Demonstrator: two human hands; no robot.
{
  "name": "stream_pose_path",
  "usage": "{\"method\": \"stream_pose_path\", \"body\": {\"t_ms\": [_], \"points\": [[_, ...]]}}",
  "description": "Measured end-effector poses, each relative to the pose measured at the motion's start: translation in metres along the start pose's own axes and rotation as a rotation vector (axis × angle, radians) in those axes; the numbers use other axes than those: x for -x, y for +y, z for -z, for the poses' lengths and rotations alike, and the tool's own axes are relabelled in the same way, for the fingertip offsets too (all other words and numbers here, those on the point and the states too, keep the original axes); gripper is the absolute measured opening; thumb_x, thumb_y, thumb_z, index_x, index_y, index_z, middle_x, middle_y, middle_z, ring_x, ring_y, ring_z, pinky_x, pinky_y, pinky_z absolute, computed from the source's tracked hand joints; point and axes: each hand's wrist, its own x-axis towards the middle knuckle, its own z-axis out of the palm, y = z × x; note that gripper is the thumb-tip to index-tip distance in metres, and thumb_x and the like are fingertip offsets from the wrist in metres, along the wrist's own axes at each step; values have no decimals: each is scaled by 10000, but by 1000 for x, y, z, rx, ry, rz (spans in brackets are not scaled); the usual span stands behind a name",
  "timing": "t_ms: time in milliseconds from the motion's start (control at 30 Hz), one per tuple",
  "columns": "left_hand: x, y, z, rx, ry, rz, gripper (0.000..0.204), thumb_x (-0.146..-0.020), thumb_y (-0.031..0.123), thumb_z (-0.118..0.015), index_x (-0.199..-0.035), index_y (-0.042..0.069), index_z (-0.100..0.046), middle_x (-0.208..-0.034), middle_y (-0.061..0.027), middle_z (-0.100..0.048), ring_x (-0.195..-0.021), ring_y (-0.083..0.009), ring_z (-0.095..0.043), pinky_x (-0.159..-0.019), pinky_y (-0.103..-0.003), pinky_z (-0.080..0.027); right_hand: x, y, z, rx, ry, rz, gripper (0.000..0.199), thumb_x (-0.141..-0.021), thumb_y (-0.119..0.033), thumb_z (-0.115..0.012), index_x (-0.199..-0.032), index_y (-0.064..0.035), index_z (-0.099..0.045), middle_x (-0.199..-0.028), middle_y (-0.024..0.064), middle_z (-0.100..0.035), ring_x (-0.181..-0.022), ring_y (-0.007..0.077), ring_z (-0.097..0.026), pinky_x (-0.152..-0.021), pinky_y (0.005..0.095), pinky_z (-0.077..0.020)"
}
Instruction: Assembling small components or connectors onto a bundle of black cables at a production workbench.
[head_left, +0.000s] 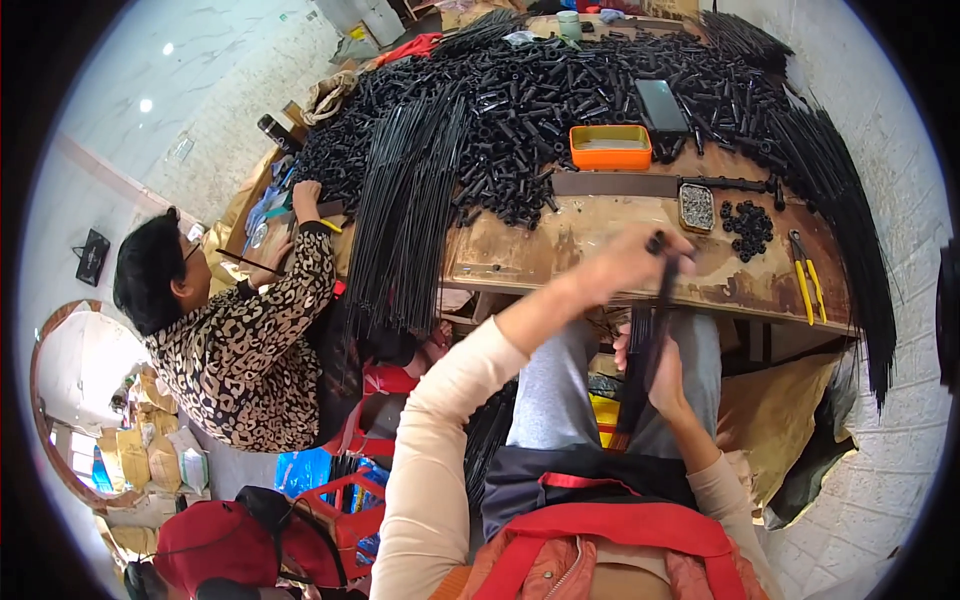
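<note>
My left hand (640, 262) is closed over the table's front edge, its fingers at the upper end of a long black rod-like piece (643, 365). A small round black end (657, 241) pokes out by those fingers; motion blur hides its exact shape. Lower down, above my lap, my right hand (668, 372) wraps round the same dark piece, which slants down between my knees. Whether it is one rod or several side by side, I cannot tell. Nearest on the table are a tin of small silvery pieces (697, 208) and a pile of small black caps (747, 229).
Yellow-handled pliers (806, 278) lie at the right front. Long black rods (405, 200) hang over the edge at left, others (850, 220) at right. Behind are heaped black tubes (520, 100), an orange tray (610, 160) and a phone (661, 106). A co-worker (240, 340) sits at left.
</note>
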Motion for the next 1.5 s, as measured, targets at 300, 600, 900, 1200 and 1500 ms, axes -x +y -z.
{"method": "stream_pose_path", "body": {"t_ms": [300,600,900,1200,1500], "points": [[112,77,-4,309,401,-372,117,-941,166,-613,-955,50,-624,-862,-39,-687,-658,-39,-523,-617,-188,-424,65,-7,-38,295,-3,-105,185,-968,-177,-580,-1074,-26,-586,-837,56,-649,-768,98,-628,-685,237,-501],[124,-72,-35,657,871,-83,186,-997,251,-555,-978,68,-578,-857,-19,-600,-721,-88,-529,-664,-227,-436,64,6,-55,278,64,2,170,-927,-124,-640,-1001,27,-622,-750,84,-655,-666,136,-647,-638,256,-539],[134,-82,-30,725,750,7,221,-974,258,-601,-1037,47,-618,-887,-34,-626,-751,-107,-576,-669,-249,-465,62,6,-54,276,125,-28,160,-917,-117,-657,-984,22,-617,-753,82,-663,-674,136,-654,-642,255,-539],[150,-78,-38,1038,609,97,234,-914,218,-680,-1065,46,-634,-992,-95,-664,-920,-186,-676,-812,-278,-579,64,-1,-59,266,142,-32,140,-917,-113,-654,-955,14,-610,-751,87,-664,-676,141,-659,-633,249,-536],[148,-80,-40,1016,581,103,176,-892,219,-710,-979,73,-664,-1059,-47,-640,-938,-143,-634,-802,-262,-548,64,0,-59,262,133,-28,156,-911,-126,-666,-967,11,-614,-750,91,-668,-662,137,-656,-615,242,-524]]}}
